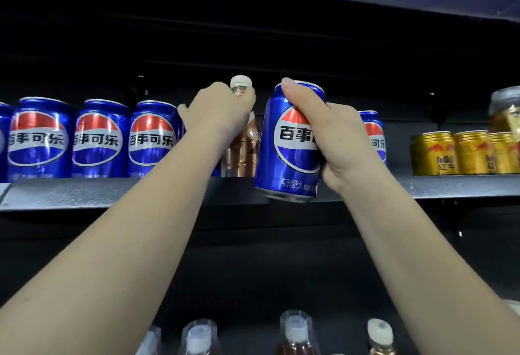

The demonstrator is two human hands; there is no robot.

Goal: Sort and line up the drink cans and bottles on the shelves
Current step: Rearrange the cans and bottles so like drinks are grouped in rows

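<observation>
Two hands, left (218, 107) gripping bottle (240, 146), right (323, 135) can (289, 143)

Held can (291, 143): deep blue, round emblem banded red over white over blue, black characters across white band, small white print near base.
Cans left of held can (98, 139): same blue, same red-white-blue emblem.
Bottle (239, 140) just left of held can: amber-brown, white cap.
Cans right of held can (461, 153): gold, red markings.
Shelf (112, 193) under cans: dark grey.
</observation>
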